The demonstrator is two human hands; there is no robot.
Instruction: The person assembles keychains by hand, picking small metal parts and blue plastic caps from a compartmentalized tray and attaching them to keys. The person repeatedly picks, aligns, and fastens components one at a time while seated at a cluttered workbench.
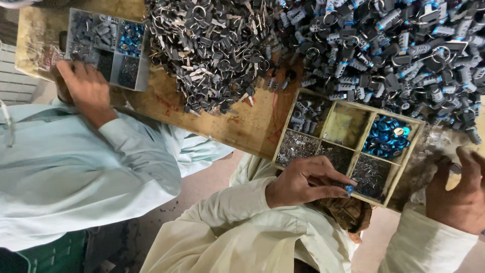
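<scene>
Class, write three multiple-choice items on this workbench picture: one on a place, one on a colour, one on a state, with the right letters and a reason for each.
1. Where is the wooden compartment tray near the person's hands?
A. On the floor
B. At the table edge, below the heap of small lock parts
C. On a shelf

2. What colour are the rings in the tray's upper right compartment?
A. Blue
B. Red
C. Yellow

3. What is the left hand doing?
A. Lying flat and open
B. Holding a hammer
C. Pinching a small blue-tipped piece

Answers:
1 B: the tray sits on the wooden table at its edge, under the heap.
2 A: the rings are bright blue.
3 C: fingertips close on the small piece over the tray, while the right hand rests by its other side.
</scene>
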